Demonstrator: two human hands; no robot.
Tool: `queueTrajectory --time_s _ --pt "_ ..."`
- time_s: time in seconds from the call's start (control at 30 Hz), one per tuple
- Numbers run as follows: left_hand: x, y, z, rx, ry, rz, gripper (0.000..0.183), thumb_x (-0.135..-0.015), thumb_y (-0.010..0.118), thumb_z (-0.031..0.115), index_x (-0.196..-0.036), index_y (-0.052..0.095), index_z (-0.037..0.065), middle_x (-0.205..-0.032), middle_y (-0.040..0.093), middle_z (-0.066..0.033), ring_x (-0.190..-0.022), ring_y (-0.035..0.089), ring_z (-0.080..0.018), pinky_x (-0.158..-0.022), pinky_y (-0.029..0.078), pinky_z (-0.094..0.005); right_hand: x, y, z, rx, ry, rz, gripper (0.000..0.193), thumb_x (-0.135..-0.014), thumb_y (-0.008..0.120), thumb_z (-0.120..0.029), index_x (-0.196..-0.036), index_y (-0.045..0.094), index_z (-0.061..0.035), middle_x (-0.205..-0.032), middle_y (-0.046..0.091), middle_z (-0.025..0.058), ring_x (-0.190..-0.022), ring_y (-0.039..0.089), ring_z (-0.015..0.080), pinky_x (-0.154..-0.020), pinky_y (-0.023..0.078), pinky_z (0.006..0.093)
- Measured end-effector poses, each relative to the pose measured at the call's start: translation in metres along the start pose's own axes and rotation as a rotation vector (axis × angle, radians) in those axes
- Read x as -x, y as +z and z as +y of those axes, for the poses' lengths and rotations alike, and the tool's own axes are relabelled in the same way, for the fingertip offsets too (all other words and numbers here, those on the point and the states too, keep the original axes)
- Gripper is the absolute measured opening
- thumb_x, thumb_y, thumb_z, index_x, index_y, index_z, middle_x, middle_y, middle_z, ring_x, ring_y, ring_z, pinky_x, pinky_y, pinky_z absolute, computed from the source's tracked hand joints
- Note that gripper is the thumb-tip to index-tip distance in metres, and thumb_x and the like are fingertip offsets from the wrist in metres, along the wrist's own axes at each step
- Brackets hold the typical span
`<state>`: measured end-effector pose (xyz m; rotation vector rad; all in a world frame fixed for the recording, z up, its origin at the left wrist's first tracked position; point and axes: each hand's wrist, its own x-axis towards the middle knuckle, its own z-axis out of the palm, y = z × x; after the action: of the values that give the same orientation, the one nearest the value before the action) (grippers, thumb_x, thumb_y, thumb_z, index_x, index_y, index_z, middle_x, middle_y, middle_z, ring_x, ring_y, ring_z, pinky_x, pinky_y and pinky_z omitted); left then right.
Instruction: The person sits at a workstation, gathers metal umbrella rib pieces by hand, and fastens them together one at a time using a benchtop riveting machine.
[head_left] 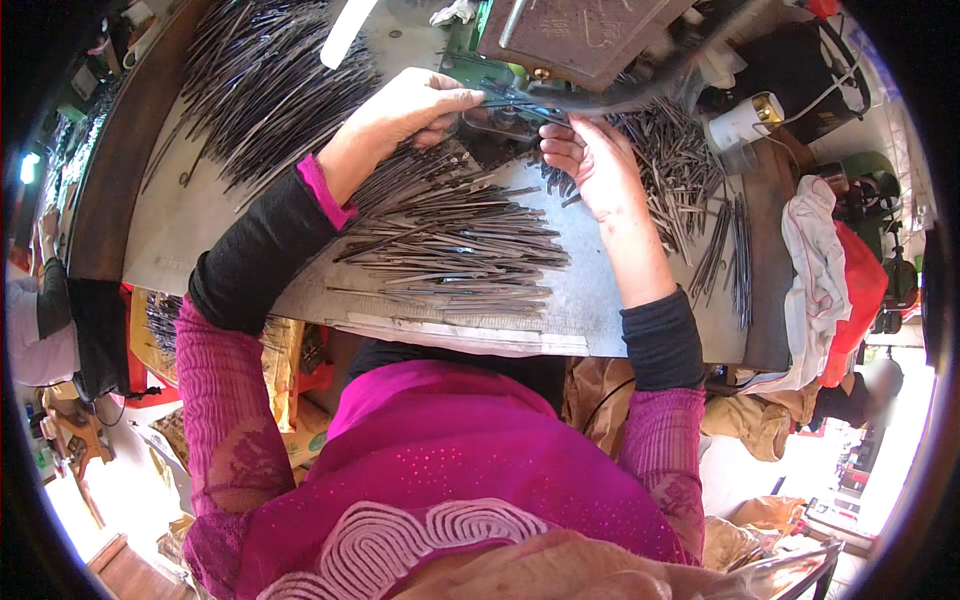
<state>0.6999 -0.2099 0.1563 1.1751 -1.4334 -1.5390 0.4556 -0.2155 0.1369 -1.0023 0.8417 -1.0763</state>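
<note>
Near the far edge of the metal surface, a thin dark strip spans the gap between the hands, in front of a green machine. The thumb and forefinger of the left hand pinch its left end; those of the right hand appear to close on the other end, the remaining fingers loosely curled. Gripping both ends probably keeps so slender a piece level and steady. Long rods fan over the far left corner, while a middle pile lies near the near edge, roughly parallel, presumably so single pieces lift out easily. Shorter pieces form a heap toward the far right corner, within the right hand's reach; a small row lies along the right edge, perhaps set apart to avoid mixing.
</note>
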Motion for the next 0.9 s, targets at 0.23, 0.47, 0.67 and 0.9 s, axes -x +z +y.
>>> queueTrajectory --time_s 0.23,0.47,0.67,0.9 --pt "0.011 0.003 0.010 -0.136 0.167 -0.009 0.029 -0.089 0.059 0.030 -0.082 0.057 0.002 -0.055 0.034 0.0064 -0.046 0.030 -0.0029 -0.042 0.023 -0.0207 -0.001 0.000 -0.001 -0.029 -0.102 0.034 0.031 -0.092 0.053 -0.016 -0.112 0.048 0.0055 -0.098 0.063 0.0190 -0.083 0.065 0.0244 -0.071 0.055 0.0322" --pt "0.019 0.005 0.000 -0.240 0.028 -0.185 0.033 -0.089 0.058 0.029 -0.092 0.064 -0.003 -0.050 0.041 0.0042 -0.041 0.036 -0.0032 -0.038 0.027 -0.0201 0.025 0.031 -0.010 1.063 -0.497 -0.160 0.026 -0.077 0.069 -0.017 -0.099 0.064 -0.0049 -0.088 0.064 0.0085 -0.091 0.060 0.0228 -0.083 0.045 0.0336" --pt "0.027 0.005 0.005 -0.339 0.051 -0.231 0.038 -0.090 0.058 0.034 -0.094 0.063 -0.003 -0.050 0.040 0.0045 -0.041 0.036 -0.0027 -0.039 0.029 -0.0201 0.037 0.027 -0.014 1.308 -0.581 -0.287 0.022 -0.078 0.065 -0.015 -0.097 0.065 -0.0049 -0.083 0.063 0.0101 -0.081 0.059 0.0273 -0.072 0.046 0.0362" --pt "0.033 0.010 -0.005 -1.201 0.265 0.094 0.031 -0.076 0.066 0.033 -0.093 0.066 0.007 -0.079 0.064 -0.0159 -0.078 0.063 -0.0325 -0.071 0.049 -0.0392 0.042 0.026 -0.017 0.926 0.005 -0.322 0.031 -0.082 0.057 -0.012 -0.111 0.058 0.0010 -0.071 0.066 0.0063 -0.066 0.059 0.0094 -0.068 0.047 0.0248"
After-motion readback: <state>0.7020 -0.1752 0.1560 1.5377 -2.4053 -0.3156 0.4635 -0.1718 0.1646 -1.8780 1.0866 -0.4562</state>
